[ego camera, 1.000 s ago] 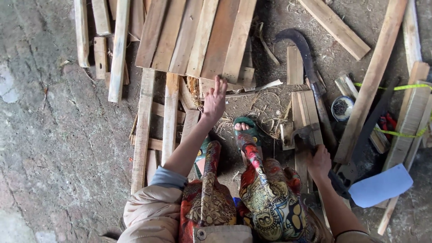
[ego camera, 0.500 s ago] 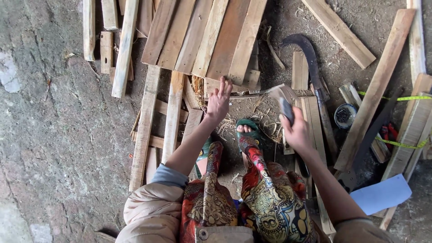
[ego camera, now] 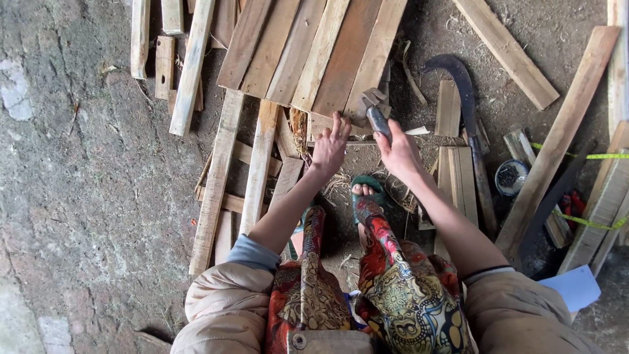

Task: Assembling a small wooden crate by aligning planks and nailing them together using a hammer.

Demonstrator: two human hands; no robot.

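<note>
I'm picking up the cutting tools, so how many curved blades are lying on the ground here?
1. The curved blade lies to the right of the right hand, which holds a hammer. More could be hidden under the planks.

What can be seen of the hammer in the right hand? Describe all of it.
The hammer is a claw hammer with a grey metal head and a dark handle. The right hand grips the handle, hiding its lower part. The forked claw end shows at the top; the head sits over the near ends of the joined wooden planks, though whether it touches them is unclear. The left hand rests on the wood just beside it, apart from the tool.
</note>
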